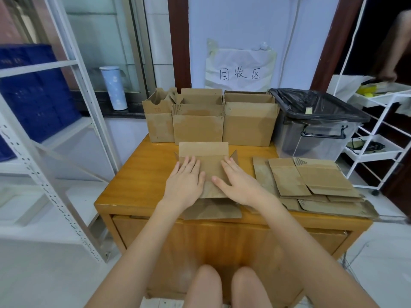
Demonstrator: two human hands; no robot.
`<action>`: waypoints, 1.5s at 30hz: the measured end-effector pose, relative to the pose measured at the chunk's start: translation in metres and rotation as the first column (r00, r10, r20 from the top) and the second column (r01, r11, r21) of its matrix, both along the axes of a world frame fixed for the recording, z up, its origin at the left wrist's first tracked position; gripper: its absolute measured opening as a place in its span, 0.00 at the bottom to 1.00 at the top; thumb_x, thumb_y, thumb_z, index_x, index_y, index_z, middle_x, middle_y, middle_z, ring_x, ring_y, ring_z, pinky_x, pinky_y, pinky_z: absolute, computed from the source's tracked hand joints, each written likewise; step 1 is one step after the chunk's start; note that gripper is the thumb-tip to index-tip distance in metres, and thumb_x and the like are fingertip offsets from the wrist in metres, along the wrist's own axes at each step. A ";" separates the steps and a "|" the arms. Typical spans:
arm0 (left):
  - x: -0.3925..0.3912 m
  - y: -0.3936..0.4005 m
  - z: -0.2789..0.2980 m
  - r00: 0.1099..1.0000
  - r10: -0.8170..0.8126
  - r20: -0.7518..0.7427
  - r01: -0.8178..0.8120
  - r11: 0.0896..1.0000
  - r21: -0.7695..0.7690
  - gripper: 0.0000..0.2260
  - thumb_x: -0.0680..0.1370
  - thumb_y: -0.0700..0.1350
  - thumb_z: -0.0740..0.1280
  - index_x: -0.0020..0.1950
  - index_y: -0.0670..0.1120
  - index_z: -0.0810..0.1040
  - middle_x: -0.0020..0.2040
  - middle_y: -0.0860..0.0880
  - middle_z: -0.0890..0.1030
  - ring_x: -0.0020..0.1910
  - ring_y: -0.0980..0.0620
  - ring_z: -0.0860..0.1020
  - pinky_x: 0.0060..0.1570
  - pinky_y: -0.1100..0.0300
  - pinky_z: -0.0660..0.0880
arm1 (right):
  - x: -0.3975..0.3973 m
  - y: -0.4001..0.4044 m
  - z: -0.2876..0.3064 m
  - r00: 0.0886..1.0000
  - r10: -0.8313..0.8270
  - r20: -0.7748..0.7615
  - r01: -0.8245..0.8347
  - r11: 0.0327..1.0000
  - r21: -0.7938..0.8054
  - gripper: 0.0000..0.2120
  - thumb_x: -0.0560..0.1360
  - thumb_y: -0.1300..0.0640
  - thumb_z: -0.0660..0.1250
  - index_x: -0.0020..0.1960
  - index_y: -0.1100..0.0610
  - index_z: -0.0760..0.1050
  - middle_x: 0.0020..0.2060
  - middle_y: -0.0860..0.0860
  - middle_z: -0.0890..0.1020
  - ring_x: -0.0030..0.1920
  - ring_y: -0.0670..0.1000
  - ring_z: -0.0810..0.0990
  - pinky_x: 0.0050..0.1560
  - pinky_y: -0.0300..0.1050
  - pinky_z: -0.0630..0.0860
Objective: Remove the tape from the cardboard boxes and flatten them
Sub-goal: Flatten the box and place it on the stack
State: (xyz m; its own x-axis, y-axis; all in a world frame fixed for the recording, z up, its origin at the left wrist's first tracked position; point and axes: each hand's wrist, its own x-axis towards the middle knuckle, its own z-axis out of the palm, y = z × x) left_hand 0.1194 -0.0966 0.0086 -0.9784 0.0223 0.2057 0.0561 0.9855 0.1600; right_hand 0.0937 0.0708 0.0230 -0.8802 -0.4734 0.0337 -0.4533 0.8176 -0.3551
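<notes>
A flattened brown cardboard box (206, 152) lies in the middle of the wooden table (138, 174), its near flap hanging over the front edge. My left hand (184, 182) presses flat on its left part with straight fingers. My right hand (236, 182) presses flat on its right part the same way. Three open, upright cardboard boxes stand in a row at the back: a narrow one (159, 121), a middle one (198, 125) and a wider one (249, 123). A stack of flattened boxes (311, 181) lies on the table's right side.
A clear plastic bin (315, 132) lined with a black bag stands at the back right. A white wire cart (378, 138) is to the right, a white metal shelf (55, 121) with blue crates to the left. A pale bottle (113, 87) stands on the sill.
</notes>
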 end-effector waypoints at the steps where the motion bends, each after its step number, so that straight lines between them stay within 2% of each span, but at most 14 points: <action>1: 0.000 -0.001 0.000 1.000 -0.009 0.011 0.009 1.000 -0.005 0.25 0.84 0.53 0.44 0.79 0.44 0.52 0.79 0.48 0.51 0.78 0.53 0.47 0.75 0.56 0.42 | -0.001 0.000 -0.001 1.000 0.005 0.020 -0.005 1.000 -0.002 0.35 0.81 0.39 0.50 0.79 0.59 0.45 0.78 0.51 0.44 0.77 0.47 0.41 0.76 0.47 0.49; 4: -0.001 -0.006 -0.001 1.000 0.012 0.017 -0.011 1.000 -0.024 0.26 0.84 0.56 0.44 0.79 0.44 0.52 0.79 0.48 0.52 0.78 0.54 0.48 0.75 0.57 0.43 | -0.003 -0.006 0.000 0.993 0.028 0.116 -0.026 0.999 -0.022 0.35 0.81 0.41 0.51 0.78 0.60 0.44 0.78 0.53 0.41 0.77 0.49 0.39 0.76 0.47 0.45; 8: 0.002 -0.019 -0.006 0.999 0.031 0.041 -0.030 0.999 -0.016 0.27 0.83 0.57 0.44 0.79 0.45 0.52 0.79 0.49 0.52 0.78 0.54 0.48 0.75 0.57 0.43 | -0.005 -0.012 0.006 0.930 0.079 0.360 0.021 0.964 -0.267 0.31 0.82 0.41 0.49 0.79 0.56 0.48 0.78 0.48 0.42 0.77 0.47 0.39 0.75 0.47 0.41; 11: 0.006 -0.032 -0.012 0.996 0.031 0.089 -0.034 0.999 0.032 0.27 0.83 0.58 0.44 0.79 0.46 0.53 0.79 0.49 0.51 0.78 0.54 0.47 0.74 0.58 0.43 | -0.006 -0.011 0.000 0.905 0.109 0.411 0.058 0.925 -0.374 0.28 0.82 0.41 0.47 0.78 0.51 0.51 0.78 0.43 0.47 0.77 0.45 0.46 0.77 0.47 0.44; 13: 0.008 -0.041 -0.019 0.993 0.037 0.115 -0.042 0.998 0.042 0.28 0.83 0.59 0.45 0.79 0.47 0.53 0.79 0.50 0.51 0.78 0.54 0.47 0.74 0.58 0.43 | -0.006 -0.013 -0.010 0.911 0.128 0.393 0.041 0.919 -0.393 0.27 0.83 0.42 0.47 0.78 0.51 0.51 0.77 0.42 0.49 0.77 0.45 0.47 0.77 0.46 0.44; 15: 0.009 -0.046 -0.026 0.989 0.042 0.140 -0.049 0.998 0.042 0.28 0.83 0.59 0.44 0.79 0.47 0.52 0.79 0.49 0.51 0.78 0.54 0.47 0.74 0.58 0.43 | -0.005 -0.017 -0.025 0.939 0.123 0.320 -0.029 0.958 -0.285 0.26 0.83 0.45 0.48 0.78 0.54 0.51 0.78 0.45 0.48 0.77 0.44 0.44 0.74 0.41 0.42; 18: 0.008 -0.049 -0.040 0.982 0.044 0.182 -0.049 0.998 0.026 0.28 0.82 0.60 0.44 0.79 0.47 0.52 0.79 0.49 0.50 0.78 0.53 0.46 0.75 0.57 0.43 | -0.005 -0.022 -0.043 0.955 0.136 0.263 -0.108 0.987 -0.116 0.27 0.83 0.45 0.47 0.79 0.56 0.49 0.78 0.47 0.45 0.77 0.44 0.41 0.73 0.41 0.40; 24: 0.009 -0.055 -0.066 0.986 0.032 0.166 -0.038 0.999 0.029 0.28 0.82 0.60 0.46 0.79 0.47 0.52 0.79 0.49 0.50 0.78 0.53 0.47 0.75 0.56 0.44 | -0.004 -0.029 -0.063 0.977 0.129 0.169 -0.134 0.991 0.017 0.27 0.84 0.46 0.44 0.79 0.56 0.48 0.78 0.49 0.45 0.77 0.44 0.40 0.75 0.41 0.37; 28: 0.004 -0.056 -0.066 0.992 0.041 0.116 -0.038 0.999 -0.031 0.27 0.82 0.59 0.50 0.76 0.45 0.60 0.78 0.47 0.57 0.77 0.51 0.53 0.75 0.55 0.49 | -0.001 -0.031 -0.074 0.990 0.140 0.028 -0.142 0.982 0.126 0.26 0.84 0.48 0.44 0.79 0.57 0.47 0.78 0.51 0.45 0.77 0.47 0.41 0.76 0.44 0.38; 31: -0.006 -0.053 -0.058 0.996 0.033 0.083 -0.027 0.997 -0.073 0.27 0.80 0.59 0.54 0.70 0.41 0.66 0.77 0.43 0.60 0.76 0.47 0.56 0.74 0.53 0.51 | 0.000 -0.032 -0.077 0.991 0.132 -0.010 -0.130 0.982 0.141 0.26 0.84 0.48 0.43 0.79 0.57 0.48 0.78 0.51 0.46 0.77 0.47 0.42 0.76 0.45 0.38; 34: -0.017 -0.041 -0.055 0.995 0.032 0.094 -0.027 0.999 -0.047 0.31 0.80 0.59 0.55 0.73 0.36 0.60 0.78 0.40 0.54 0.77 0.45 0.51 0.75 0.52 0.48 | -0.001 -0.033 -0.074 0.992 0.123 -0.004 -0.121 0.980 0.157 0.26 0.84 0.47 0.44 0.79 0.57 0.49 0.78 0.51 0.48 0.77 0.47 0.44 0.75 0.45 0.40; 38: -0.023 -0.036 -0.061 0.986 0.014 0.164 -0.014 1.000 -0.003 0.33 0.81 0.62 0.51 0.79 0.43 0.48 0.79 0.42 0.46 0.78 0.46 0.44 0.75 0.52 0.42 | -0.008 -0.033 -0.054 0.987 0.128 0.097 -0.148 0.960 0.238 0.28 0.82 0.42 0.46 0.78 0.55 0.52 0.78 0.50 0.51 0.77 0.49 0.48 0.74 0.49 0.46; 41: -0.026 -0.039 -0.064 0.984 0.017 0.180 -0.011 0.999 -0.037 0.32 0.81 0.62 0.49 0.79 0.46 0.47 0.79 0.42 0.45 0.78 0.47 0.43 0.75 0.52 0.41 | -0.017 -0.030 -0.036 0.971 0.117 0.210 -0.147 0.980 0.132 0.28 0.82 0.40 0.44 0.78 0.52 0.54 0.78 0.49 0.53 0.77 0.50 0.49 0.74 0.52 0.47; 45: -0.027 -0.038 -0.065 0.980 0.034 0.197 -0.023 0.998 -0.059 0.32 0.81 0.63 0.49 0.79 0.47 0.48 0.79 0.43 0.46 0.78 0.48 0.44 0.75 0.52 0.42 | -0.036 -0.028 -0.043 0.992 0.124 0.001 -0.121 0.971 0.206 0.28 0.83 0.44 0.46 0.79 0.55 0.50 0.78 0.49 0.50 0.77 0.49 0.48 0.75 0.49 0.49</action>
State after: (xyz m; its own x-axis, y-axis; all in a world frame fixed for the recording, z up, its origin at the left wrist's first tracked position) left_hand 0.0920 -0.1347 -0.0569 -1.0000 -0.0001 0.0076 0.0007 0.9940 0.1092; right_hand 0.0576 0.0432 -0.0199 -0.8153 -0.5754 -0.0655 -0.5575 0.8105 -0.1799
